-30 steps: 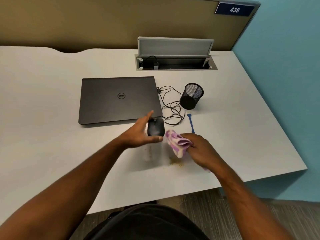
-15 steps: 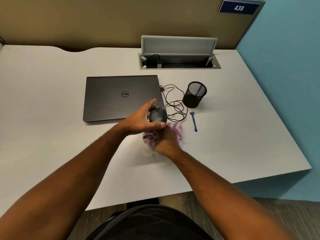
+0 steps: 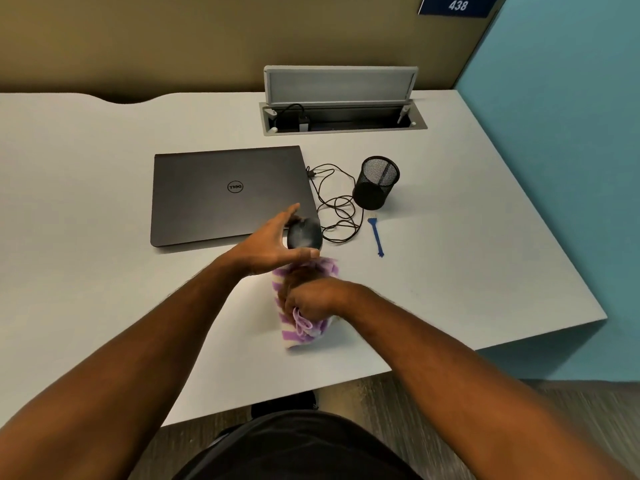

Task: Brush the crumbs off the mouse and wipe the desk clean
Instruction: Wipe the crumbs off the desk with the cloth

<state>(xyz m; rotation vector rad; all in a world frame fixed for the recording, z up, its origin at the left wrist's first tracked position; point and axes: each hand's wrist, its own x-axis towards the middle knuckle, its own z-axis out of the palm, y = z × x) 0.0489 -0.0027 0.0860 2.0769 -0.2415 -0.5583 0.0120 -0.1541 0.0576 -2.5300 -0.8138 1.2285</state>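
The dark, rounded computer mouse [image 3: 304, 233] was held between the thumb and fingers of the left hand [image 3: 268, 245], over the front right corner of the closed grey laptop [image 3: 221, 192]. A purple-and-white striped cloth [image 3: 304, 327] was gripped in the curled right hand [image 3: 310, 294] and pressed against the white desk [image 3: 86, 202] just below the mouse. A small blue brush [image 3: 376, 235] lay near the black mesh pen cup [image 3: 376, 183] and tangled black cable [image 3: 337, 209].
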